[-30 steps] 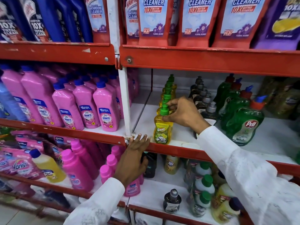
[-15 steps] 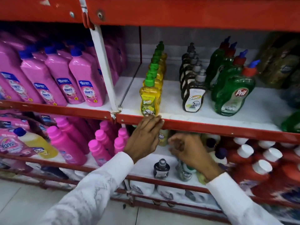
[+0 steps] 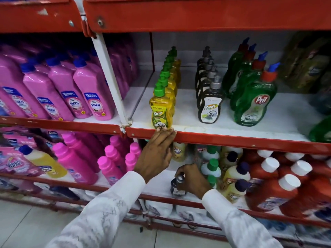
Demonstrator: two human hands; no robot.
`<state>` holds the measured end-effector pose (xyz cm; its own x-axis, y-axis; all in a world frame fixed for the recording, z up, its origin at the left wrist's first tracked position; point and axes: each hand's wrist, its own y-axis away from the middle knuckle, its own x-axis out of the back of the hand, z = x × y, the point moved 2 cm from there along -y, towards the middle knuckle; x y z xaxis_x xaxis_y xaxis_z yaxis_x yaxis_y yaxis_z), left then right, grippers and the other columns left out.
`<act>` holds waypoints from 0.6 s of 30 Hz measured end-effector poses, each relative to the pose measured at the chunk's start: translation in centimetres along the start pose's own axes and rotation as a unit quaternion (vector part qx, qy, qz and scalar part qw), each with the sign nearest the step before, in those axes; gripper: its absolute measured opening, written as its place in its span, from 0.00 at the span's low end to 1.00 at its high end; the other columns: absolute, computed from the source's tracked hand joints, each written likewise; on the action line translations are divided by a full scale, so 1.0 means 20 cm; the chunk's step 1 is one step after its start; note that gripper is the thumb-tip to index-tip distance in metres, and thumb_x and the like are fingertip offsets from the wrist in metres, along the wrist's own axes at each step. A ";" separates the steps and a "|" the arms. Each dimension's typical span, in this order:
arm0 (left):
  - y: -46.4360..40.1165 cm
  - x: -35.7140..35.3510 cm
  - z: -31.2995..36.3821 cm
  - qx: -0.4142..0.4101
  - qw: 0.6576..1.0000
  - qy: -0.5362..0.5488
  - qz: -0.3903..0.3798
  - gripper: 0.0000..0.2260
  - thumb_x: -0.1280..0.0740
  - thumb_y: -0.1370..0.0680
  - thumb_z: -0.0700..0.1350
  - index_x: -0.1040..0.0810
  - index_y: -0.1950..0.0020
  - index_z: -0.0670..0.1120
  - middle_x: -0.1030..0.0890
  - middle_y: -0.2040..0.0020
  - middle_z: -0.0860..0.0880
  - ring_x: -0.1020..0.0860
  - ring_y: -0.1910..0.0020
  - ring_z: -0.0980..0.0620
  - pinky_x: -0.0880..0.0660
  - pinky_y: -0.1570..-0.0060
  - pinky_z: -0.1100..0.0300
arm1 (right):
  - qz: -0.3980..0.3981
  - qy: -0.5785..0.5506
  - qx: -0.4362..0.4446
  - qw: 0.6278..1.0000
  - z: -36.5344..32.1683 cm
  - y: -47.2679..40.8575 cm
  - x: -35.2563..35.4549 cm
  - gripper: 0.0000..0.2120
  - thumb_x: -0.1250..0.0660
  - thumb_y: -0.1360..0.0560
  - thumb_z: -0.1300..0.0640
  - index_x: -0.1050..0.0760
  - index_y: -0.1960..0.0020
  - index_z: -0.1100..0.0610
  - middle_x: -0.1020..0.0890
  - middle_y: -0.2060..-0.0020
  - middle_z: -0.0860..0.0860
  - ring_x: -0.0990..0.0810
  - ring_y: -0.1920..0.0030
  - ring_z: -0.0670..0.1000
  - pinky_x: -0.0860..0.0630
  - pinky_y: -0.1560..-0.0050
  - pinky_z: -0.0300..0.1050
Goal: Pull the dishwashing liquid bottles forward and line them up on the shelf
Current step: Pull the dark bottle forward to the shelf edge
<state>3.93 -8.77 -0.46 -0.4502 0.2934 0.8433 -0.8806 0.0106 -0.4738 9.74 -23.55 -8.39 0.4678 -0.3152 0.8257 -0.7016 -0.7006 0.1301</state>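
A row of yellow dishwashing bottles with green caps (image 3: 161, 111) runs front to back on the white middle shelf (image 3: 232, 128), its first bottle at the red front lip. Beside it stand a row of dark bottles with grey caps (image 3: 210, 108) and green Pril bottles (image 3: 254, 106). My left hand (image 3: 157, 153) rests flat with its fingertips on the red lip just under the front yellow bottle. On the shelf below, my right hand (image 3: 190, 178) is closed around the grey cap of a small dark bottle (image 3: 176, 189) near that shelf's front edge.
Pink Shakti bottles (image 3: 93, 101) fill the left bay past a white upright post (image 3: 111, 81). The lower shelf holds pink bottles (image 3: 111, 169), pale bottles with green and dark caps (image 3: 231, 174) and red bottles with white caps (image 3: 279, 192). A tiled floor (image 3: 35, 228) lies below.
My right hand left the yellow bottle on the middle shelf, dropped to the lower shelf and took the small dark bottle by its cap. My left hand slid right along the red lip.
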 end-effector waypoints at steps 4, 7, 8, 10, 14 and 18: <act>-0.01 0.01 0.00 0.002 1.000 0.003 0.008 0.26 0.33 0.25 0.39 0.31 0.27 0.43 0.26 0.29 0.45 0.31 0.28 0.46 0.39 0.23 0.48 | 0.090 -0.059 0.004 0.994 -0.11 0.13 0.29 0.12 0.22 0.39 0.54 0.15 0.56 0.54 0.12 0.59 0.46 0.16 0.61 0.44 0.19 0.58 0.39; -0.02 0.00 0.01 0.013 0.999 0.014 0.034 0.24 0.31 0.26 0.37 0.27 0.30 0.43 0.23 0.32 0.45 0.29 0.32 0.45 0.34 0.27 0.48 | 0.155 -0.101 0.004 0.983 -0.21 0.24 0.60 0.17 0.19 0.43 0.55 0.16 0.55 0.48 0.14 0.63 0.42 0.16 0.63 0.37 0.19 0.61 0.32; -0.02 0.00 0.01 0.019 0.999 0.018 0.041 0.23 0.30 0.26 0.37 0.26 0.31 0.43 0.22 0.34 0.45 0.28 0.33 0.44 0.32 0.28 0.48 | 0.177 -0.115 0.008 0.978 -0.25 0.27 0.71 0.18 0.19 0.43 0.55 0.16 0.54 0.47 0.14 0.63 0.40 0.16 0.63 0.35 0.20 0.61 0.30; -0.03 0.00 0.02 0.027 0.998 0.019 0.051 0.22 0.29 0.27 0.37 0.24 0.33 0.42 0.21 0.36 0.45 0.26 0.35 0.43 0.29 0.31 0.47 | 0.217 -0.133 0.029 0.967 -0.32 0.32 0.91 0.19 0.18 0.43 0.55 0.16 0.53 0.48 0.14 0.63 0.39 0.16 0.63 0.35 0.20 0.61 0.29; -0.03 -0.01 0.04 0.035 0.998 0.005 0.060 0.22 0.27 0.29 0.38 0.23 0.35 0.42 0.20 0.38 0.44 0.25 0.37 0.42 0.28 0.33 0.45 | 0.283 -0.110 0.068 0.950 -0.42 0.34 1.23 0.18 0.19 0.41 0.54 0.15 0.51 0.49 0.13 0.62 0.41 0.16 0.64 0.36 0.21 0.63 0.29; -0.02 0.00 0.05 0.035 0.997 -0.002 0.069 0.23 0.26 0.29 0.40 0.23 0.34 0.43 0.20 0.38 0.45 0.26 0.37 0.45 0.30 0.31 0.48 | 0.303 -0.079 0.059 0.948 -0.42 0.23 1.37 0.20 0.18 0.41 0.54 0.15 0.50 0.51 0.13 0.61 0.43 0.16 0.62 0.35 0.20 0.62 0.29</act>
<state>4.22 -9.68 -0.09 -0.5688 0.2836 0.7720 -0.8178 -0.0957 -0.5674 14.75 -30.06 19.41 0.0792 -0.7676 0.6360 -0.8058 -0.4248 -0.4125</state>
